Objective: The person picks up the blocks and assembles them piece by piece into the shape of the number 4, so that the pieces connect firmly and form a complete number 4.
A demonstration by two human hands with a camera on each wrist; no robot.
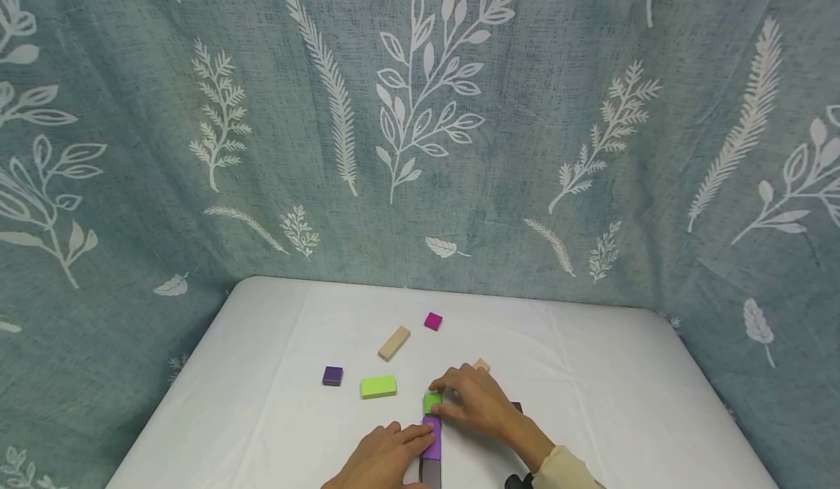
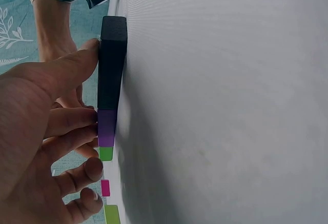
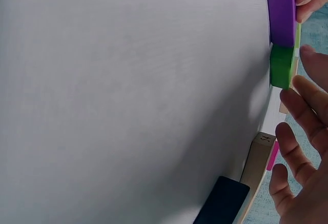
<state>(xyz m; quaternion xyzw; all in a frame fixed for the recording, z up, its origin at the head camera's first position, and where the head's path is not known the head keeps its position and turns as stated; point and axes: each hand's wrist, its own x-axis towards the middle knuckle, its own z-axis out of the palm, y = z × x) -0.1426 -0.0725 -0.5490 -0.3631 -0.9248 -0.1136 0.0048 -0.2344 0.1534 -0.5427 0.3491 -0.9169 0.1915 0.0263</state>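
A row of blocks runs away from the front of the table: a long dark block point(image 1: 430, 473), a purple block point(image 1: 432, 445) and a green block point(image 1: 431, 402) at the far end. My left hand point(image 1: 386, 454) rests on the row, its fingertips on the purple block and its thumb on the dark block point(image 2: 111, 60). At the green block point(image 3: 282, 66) is my right hand point(image 1: 475, 401). Its index fingertip touches that block's far end; the thumb lies close over the near part, fingers loosely bent.
Beyond the hands lie a lime block point(image 1: 378, 387), a dark purple block point(image 1: 332, 376), a tan wooden block point(image 1: 394, 344) and a magenta block point(image 1: 433, 321). Another wooden block point(image 3: 256, 160) and a dark block point(image 3: 223, 201) sit past the right hand. A patterned curtain point(image 1: 420, 146) backs the table.
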